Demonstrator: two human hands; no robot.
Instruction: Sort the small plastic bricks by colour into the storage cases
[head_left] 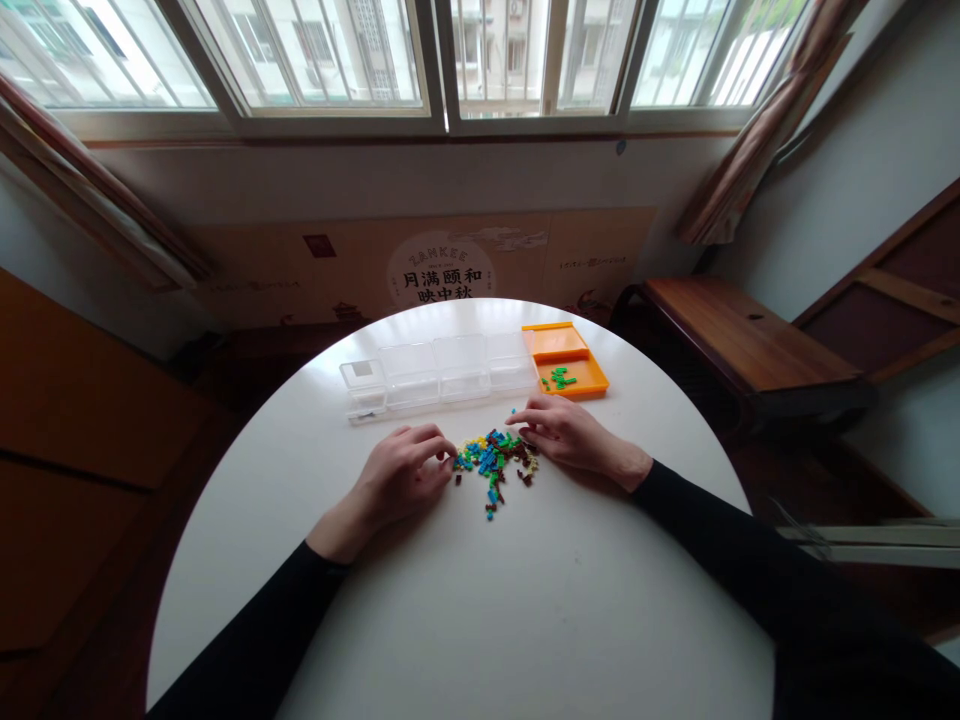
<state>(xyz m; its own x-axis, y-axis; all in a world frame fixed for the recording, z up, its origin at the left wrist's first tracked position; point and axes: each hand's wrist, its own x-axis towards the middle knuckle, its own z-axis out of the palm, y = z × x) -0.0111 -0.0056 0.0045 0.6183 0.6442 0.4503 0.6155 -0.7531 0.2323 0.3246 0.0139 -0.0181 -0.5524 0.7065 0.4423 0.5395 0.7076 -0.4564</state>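
Bricks, tiny, multicoloured, loosely heaped

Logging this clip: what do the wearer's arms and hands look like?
Both arms are in long, plain black sleeves, close-fitting at the cuffs, with no print or logo visible. The left hand and right hand are bare: no gloves, and no watch or bracelet shows at either wrist.

My two hands, one left hand and one right hand, appear alongside one tabletop, one heap of bricks too small to count, one four-compartment clear case, one two-section orange tray and two curtains.
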